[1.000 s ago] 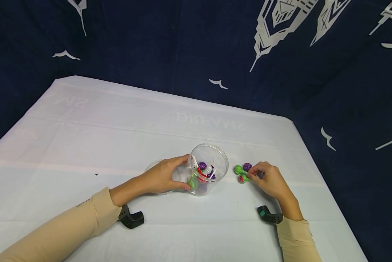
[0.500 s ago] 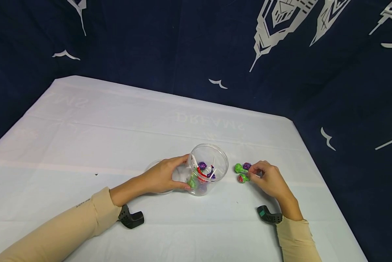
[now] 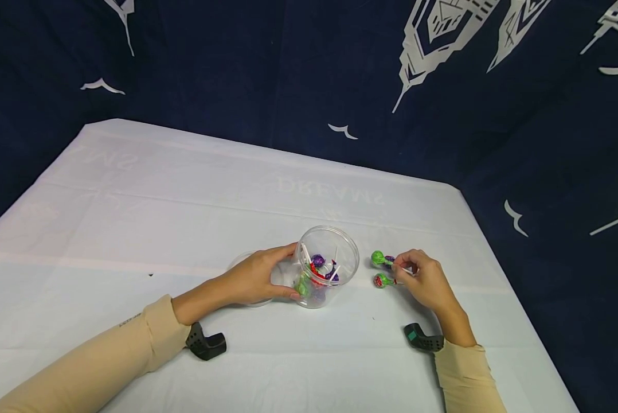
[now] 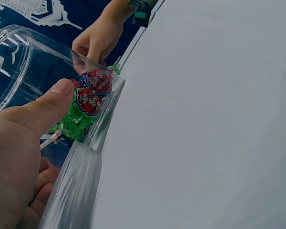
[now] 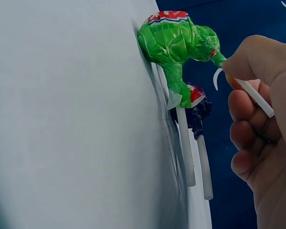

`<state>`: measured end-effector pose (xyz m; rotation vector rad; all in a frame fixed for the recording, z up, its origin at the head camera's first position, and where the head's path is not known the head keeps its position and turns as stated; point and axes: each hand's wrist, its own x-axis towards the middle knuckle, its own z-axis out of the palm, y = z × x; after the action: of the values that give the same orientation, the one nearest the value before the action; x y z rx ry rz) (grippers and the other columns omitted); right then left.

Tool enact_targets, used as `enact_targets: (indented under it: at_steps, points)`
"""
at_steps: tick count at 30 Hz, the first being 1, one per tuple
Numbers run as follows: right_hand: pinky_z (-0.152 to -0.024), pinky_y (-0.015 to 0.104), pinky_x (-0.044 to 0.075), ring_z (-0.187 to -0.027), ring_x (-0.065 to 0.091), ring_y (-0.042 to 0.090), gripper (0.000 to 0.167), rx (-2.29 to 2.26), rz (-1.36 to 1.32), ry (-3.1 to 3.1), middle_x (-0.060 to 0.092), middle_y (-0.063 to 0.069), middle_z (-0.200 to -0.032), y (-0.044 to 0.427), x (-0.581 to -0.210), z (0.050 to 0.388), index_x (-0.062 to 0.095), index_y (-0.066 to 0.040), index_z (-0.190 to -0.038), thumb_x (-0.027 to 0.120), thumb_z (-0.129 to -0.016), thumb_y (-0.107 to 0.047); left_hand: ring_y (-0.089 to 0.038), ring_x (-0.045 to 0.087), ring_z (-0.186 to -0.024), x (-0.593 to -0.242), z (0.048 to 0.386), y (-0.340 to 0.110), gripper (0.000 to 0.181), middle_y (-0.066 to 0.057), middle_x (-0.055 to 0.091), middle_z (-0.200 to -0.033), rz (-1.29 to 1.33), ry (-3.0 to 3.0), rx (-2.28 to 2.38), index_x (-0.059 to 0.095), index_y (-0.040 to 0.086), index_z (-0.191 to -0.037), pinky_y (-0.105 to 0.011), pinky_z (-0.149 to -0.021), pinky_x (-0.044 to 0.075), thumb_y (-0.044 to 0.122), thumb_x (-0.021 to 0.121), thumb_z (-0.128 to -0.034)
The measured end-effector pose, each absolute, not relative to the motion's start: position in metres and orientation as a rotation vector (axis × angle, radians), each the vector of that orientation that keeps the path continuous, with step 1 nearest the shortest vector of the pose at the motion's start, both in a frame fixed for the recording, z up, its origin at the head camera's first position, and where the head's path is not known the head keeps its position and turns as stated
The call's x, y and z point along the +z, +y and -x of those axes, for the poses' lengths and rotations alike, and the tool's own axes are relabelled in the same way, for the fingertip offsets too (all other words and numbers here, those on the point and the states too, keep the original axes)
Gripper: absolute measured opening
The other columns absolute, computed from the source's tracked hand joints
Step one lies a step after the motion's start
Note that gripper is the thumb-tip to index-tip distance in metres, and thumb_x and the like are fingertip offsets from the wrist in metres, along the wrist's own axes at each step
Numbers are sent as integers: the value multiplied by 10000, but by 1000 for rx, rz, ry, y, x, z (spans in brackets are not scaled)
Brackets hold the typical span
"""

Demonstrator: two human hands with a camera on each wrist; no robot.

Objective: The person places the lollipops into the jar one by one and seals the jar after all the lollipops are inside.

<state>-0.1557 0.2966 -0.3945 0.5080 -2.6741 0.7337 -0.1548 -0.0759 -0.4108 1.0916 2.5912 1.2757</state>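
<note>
My left hand (image 3: pixel 259 278) grips the side of a clear plastic jar (image 3: pixel 328 228), thumb and fingers spread around its wall. Several wrapped lollipops (image 4: pixel 88 101) lie in the bottom of the jar, some with white sticks pointing up. To the right, my right hand (image 3: pixel 426 278) pinches a green-wrapped lollipop (image 3: pixel 378 258) by its stick between thumb and index finger. Another green and red lollipop (image 3: pixel 380 280) lies close by on the table. A purple lollipop (image 5: pixel 195 112) lies there too, partly hidden in the head view.
Behind my left hand lies a clear round plastic piece (image 4: pixel 74 186) like a lid, mostly covered. A white cloth (image 3: pixel 185 229) covers the table. Dark blue fabric (image 3: pixel 237 74) with white prints hangs beyond the far edge.
The pinched green lollipop has shifted slightly up and away from the other green one, and now covers part of the purple one. My left hand and the jar stay in place.
</note>
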Motion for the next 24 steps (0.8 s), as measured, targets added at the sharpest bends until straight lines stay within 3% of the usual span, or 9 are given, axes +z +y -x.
enact_targets:
  at_steps: [13,20,24]
  points:
    - [-651,180,388,-763,515,70,101,900,-493,-2615,619,52,-823,290,-389,152,644,-9,-840,681,-835,85,-287,486,-1321,-411,155,-75,935,-140,553,-1400,-1085,2581,1279,381,36,-1503,-483,-1102,368,386,849,-774]
    - [-711,122,421,-782,503,39,93,1027,-569,-2483,592,171,-787,261,-357,136,596,87,-808,600,-821,179,-292,505,-1302,-412,156,-76,919,-137,569,-1379,-1111,2596,1281,384,53,-1502,-495,-1089,381,401,839,-783]
    - [-733,118,432,-793,512,44,127,1118,-604,-2396,585,170,-783,259,-353,136,590,72,-799,577,-818,197,-285,508,-1299,-412,156,-76,922,-137,570,-1377,-1111,2587,1293,386,50,-1501,-492,-1093,377,394,844,-779]
